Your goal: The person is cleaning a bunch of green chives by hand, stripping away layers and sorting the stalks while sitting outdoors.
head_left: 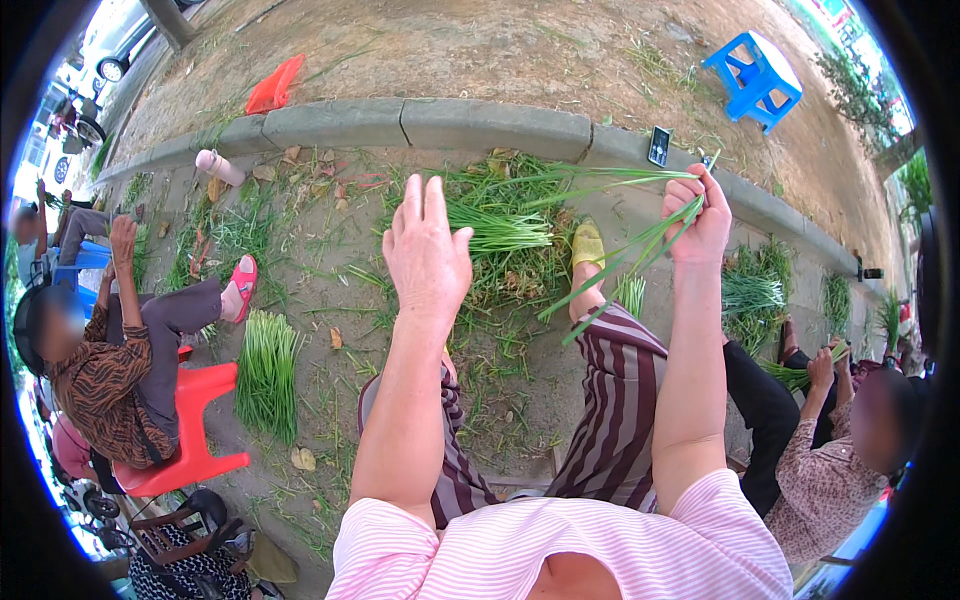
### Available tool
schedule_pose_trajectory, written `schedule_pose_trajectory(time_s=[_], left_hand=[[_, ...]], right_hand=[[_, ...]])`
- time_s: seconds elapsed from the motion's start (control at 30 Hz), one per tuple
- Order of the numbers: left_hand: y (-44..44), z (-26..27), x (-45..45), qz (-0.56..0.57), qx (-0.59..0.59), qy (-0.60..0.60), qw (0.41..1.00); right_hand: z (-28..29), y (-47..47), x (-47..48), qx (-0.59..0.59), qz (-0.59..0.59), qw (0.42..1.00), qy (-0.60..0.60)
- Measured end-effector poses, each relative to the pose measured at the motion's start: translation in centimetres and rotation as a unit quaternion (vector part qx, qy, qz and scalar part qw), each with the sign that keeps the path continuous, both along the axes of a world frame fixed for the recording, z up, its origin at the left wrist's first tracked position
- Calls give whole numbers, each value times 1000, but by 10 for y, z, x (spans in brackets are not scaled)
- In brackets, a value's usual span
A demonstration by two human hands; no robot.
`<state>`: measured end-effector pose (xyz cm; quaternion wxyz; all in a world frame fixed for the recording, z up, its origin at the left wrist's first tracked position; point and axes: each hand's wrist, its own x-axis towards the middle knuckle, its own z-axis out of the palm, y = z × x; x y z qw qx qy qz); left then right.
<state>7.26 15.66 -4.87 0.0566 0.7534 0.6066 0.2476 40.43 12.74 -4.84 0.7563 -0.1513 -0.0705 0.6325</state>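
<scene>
My right hand [699, 214] is raised and pinches a few long garlic chives [626, 259], whose thin leaves trail off to the left. My left hand [426, 259] is held over the ground with its back up, fingers straight and thumb apart, and nothing shows in it. Just right of it, a bundle of garlic chives [506, 226] lies on a heap of loose green leaves and trimmings [517, 281]. A smaller bundle of pale stalks [631, 294] rests beside my right foot, which wears a yellow slipper [587, 244].
A stone curb [495, 127] crosses ahead, with a phone [659, 145] on it. A pink bottle [220, 167] and a blue stool [754, 79] stand nearby. Seated people work at left [112, 375] and right [832, 450]. A chive bundle [268, 375] lies left.
</scene>
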Motion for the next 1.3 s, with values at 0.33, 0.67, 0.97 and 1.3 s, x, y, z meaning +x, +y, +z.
schedule_pose_trajectory(time_s=[0.33, 0.67, 0.97, 1.3], left_hand=[[3, 8, 8, -48, -161, -286, 944], [5, 6, 1, -18, -175, -237, 955], [9, 2, -2, -21, -255, -417, 872], [15, 13, -8, 100, -284, -589, 750]], right_hand=[[-14, 3, 7, -54, -68, 996, -11], [-15, 3, 6, -161, -182, 967, -78], [-22, 4, 6, -169, -199, 964, -46], [-20, 12, -15, -183, -174, 963, -95]])
